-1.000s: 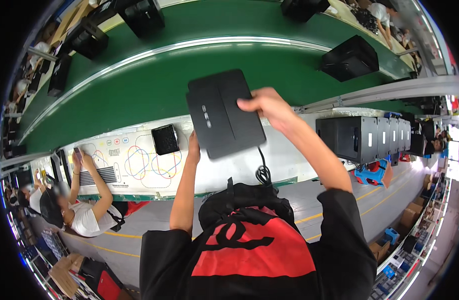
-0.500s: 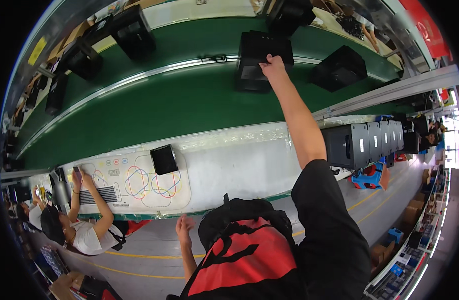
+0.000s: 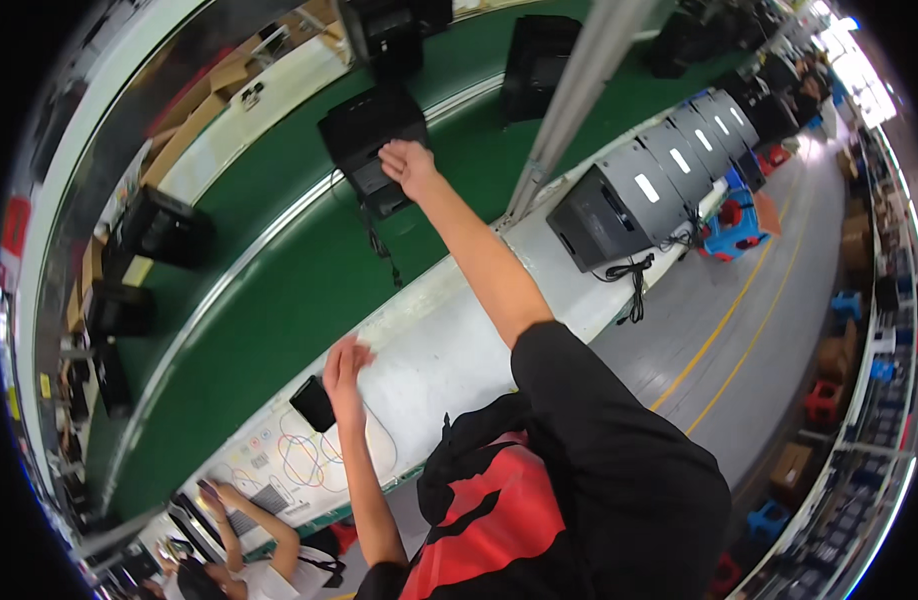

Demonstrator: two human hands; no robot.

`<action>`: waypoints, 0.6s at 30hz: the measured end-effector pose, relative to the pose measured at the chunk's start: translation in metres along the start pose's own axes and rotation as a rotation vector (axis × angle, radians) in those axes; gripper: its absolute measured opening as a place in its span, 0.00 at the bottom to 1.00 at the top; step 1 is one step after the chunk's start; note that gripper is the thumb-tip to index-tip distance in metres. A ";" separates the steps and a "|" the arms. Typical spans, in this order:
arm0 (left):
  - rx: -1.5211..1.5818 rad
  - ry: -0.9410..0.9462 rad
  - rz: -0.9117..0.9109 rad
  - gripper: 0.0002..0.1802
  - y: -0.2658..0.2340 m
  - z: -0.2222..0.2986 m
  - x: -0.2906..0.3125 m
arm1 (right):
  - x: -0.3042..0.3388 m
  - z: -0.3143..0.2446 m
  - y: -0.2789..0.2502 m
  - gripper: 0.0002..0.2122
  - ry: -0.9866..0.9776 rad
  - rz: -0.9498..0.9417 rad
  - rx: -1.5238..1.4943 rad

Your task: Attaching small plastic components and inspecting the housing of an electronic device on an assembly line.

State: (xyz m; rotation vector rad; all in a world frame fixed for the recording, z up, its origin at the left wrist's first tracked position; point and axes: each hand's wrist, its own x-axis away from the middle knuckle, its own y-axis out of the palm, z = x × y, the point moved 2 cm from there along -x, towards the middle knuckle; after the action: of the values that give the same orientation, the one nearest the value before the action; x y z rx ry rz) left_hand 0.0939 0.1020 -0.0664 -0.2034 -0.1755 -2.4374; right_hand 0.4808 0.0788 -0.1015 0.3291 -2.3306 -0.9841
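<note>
A black box-shaped device [image 3: 364, 112] sits on the green conveyor belt [image 3: 309, 262], turned at an angle. My right hand [image 3: 409, 166] reaches out over the belt to it, fingers extended against its near side. From the box a black cord [image 3: 381, 245] trails towards the belt's near edge. Above the white bench, my left hand [image 3: 347, 366] hovers with its fingers loosely apart and nothing in them. Just beside and below that hand lies a flat black rectangular thing [image 3: 314, 403] on a printed mat [image 3: 329, 450].
Similar black boxes stand along the belt, one [image 3: 539, 65] to the right. A metal post [image 3: 569, 100] rises beside my right arm. Black cabinets [image 3: 604, 215] with pale labels line the bench, cords [image 3: 634, 285] at their near end. A co-worker [image 3: 264, 560] works at lower left.
My view has swung, so bench and belt now run diagonally. My left hand has risen from beside my body to above the bench. My right hand stays at the box, whose cord now hangs nearer me.
</note>
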 end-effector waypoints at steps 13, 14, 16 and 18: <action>0.399 -0.566 -0.480 0.23 0.458 -0.011 -0.086 | 0.483 -0.003 -0.385 0.18 -0.128 0.590 0.064; 0.384 -0.583 -0.498 0.23 0.471 -0.013 -0.087 | 0.509 -0.011 -0.404 0.17 -0.178 0.665 0.074; 0.356 -0.581 -0.474 0.20 0.482 -0.013 -0.089 | 0.543 -0.014 -0.425 0.16 -0.234 0.758 0.071; 0.371 -0.559 -0.450 0.18 0.490 -0.014 -0.085 | 0.556 -0.013 -0.440 0.17 -0.244 0.933 -0.002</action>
State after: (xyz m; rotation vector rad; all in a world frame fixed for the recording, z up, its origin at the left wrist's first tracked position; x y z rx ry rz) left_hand 0.4724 -0.2214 -0.0609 -0.7401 -1.0039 -2.6604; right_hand 0.0444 -0.4753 -0.1777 -0.8579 -2.2681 -0.5564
